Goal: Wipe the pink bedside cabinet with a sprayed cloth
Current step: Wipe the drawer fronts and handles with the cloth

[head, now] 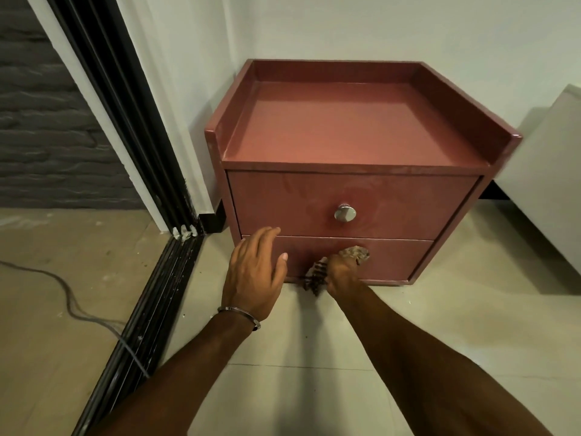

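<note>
The pink bedside cabinet (342, 127) stands on the floor against a white wall, with a raised rim around its top and two drawers. A silver knob (345, 212) sits on the upper drawer front. My right hand (344, 273) is shut on a brown patterned cloth (356, 253) and presses it against the lower drawer front (399, 259), hiding that drawer's middle. My left hand (254, 272) hovers with fingers apart just left of it, at the lower drawer's left end, holding nothing. A metal bracelet circles my left wrist.
A black sliding-door track (151, 309) runs along the floor to the left, below a black door frame (125, 114). A grey cable (72, 300) lies across the tiles. A white slab, maybe a bed edge (547, 171), stands right of the cabinet.
</note>
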`<state>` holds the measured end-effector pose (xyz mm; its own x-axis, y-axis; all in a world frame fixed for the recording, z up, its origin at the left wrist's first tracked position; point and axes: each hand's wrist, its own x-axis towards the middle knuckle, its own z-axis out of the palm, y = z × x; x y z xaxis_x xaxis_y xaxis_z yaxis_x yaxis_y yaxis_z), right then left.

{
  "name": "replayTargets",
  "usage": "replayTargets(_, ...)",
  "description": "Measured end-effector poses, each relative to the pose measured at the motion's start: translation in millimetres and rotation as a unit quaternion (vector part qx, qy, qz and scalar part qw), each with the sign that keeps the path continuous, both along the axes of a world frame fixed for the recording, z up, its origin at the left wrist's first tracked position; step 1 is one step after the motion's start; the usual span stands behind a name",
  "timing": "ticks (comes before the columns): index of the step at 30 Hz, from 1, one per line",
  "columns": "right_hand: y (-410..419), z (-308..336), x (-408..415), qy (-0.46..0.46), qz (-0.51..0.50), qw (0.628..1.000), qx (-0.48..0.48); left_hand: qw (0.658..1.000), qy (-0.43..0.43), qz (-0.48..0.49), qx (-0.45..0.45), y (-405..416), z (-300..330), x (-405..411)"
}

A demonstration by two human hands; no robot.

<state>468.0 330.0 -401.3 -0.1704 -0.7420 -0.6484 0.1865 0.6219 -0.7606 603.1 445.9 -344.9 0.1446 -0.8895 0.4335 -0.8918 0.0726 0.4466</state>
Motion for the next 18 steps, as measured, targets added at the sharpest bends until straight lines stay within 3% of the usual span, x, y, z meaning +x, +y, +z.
replayTargets(1, 0.4, -9.5, 3.6, 0.135, 0.083, 0.987, -0.004, 1.000, -0.002, -0.002, -0.002, 0.4, -0.2, -0.3)
replayTargets(2, 3.8, -14.0, 6.1, 0.302, 0.146, 0.941, -0.052, 1.000, -0.005, -0.003, -0.003, 0.8, -0.2, -0.4)
replayTargets(3, 4.7, -17.3, 10.5, 0.300, 0.100, 0.945, -0.086, 1.000, -0.007, -0.005, -0.004, 1.0, 0.2, -0.4)
replayTargets(5, 8.6, -18.0, 11.3, 0.175, -0.044, 0.978, -0.108, 1.000, -0.010, -0.009, -0.007, 1.4, 0.4, 0.2)
replayTargets(9, 25.5, -11.7, 16.1, 0.270, -0.001, 0.959, -0.089, 1.000, -0.015, -0.009, -0.010, 3.5, -0.7, 3.4)
replayTargets(11, 22.1, -3.6, 13.8, 0.262, 0.021, 0.962, -0.078, 1.000, -0.018, -0.008, -0.009, 4.9, -1.3, 4.7)
replayTargets(14, 10.0, 1.6, 5.4, 0.155, 0.052, 0.986, -0.012, 1.000, -0.024, -0.008, -0.007, 6.1, -1.8, 5.7)
replayTargets(18, 13.6, 16.9, -2.9, 0.051, 0.051, 0.997, -0.025, 1.000, -0.008, -0.010, -0.003, 1.8, 0.4, 1.6)
